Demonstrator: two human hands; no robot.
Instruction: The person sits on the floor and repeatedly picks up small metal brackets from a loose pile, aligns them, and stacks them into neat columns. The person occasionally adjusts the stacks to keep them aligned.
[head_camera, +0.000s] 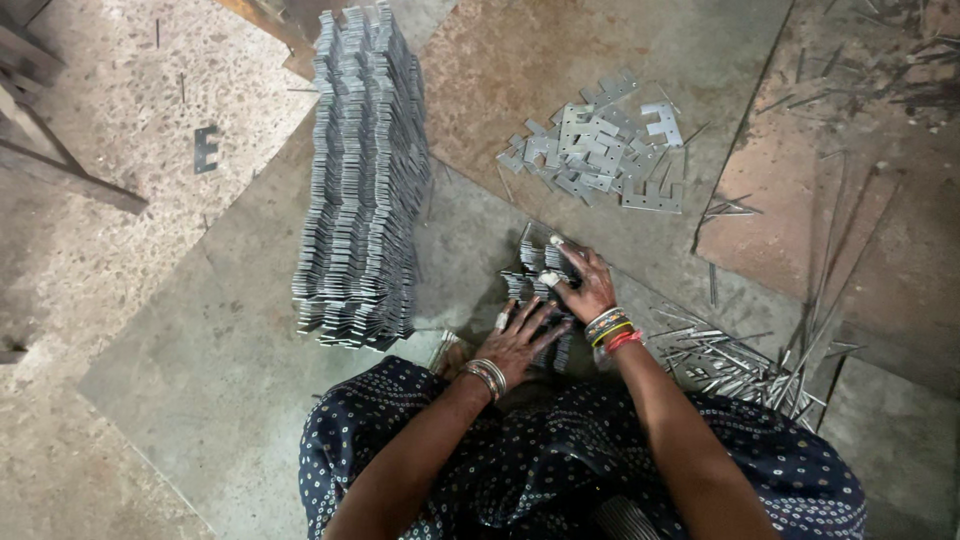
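Sheets of worn metal plate cover the floor, overlapping at angles, some rusty brown over on the right side. Biggest thing sitting on them is a long tall stack of stamped metal pieces, all notched the same way, running from the top of the view down toward the person's knees. Next up, a loose scatter of flat pieces lies spread out at upper right, well apart from the tall stack. To the right of the person there's a messy heap of thin metal strips, just beside the right forearm.

Right in front of the lap is a small bundle of pieces, standing on edge. Left hand is spread flat, fingers splayed, pressing on the near end of that bundle. Right hand is curled around the far side of it, gripping, with white wrapping on a couple of fingertips. Both wrists carry bangles.

Smallest bit: a single dark bracket lying alone on the speckled floor at left.
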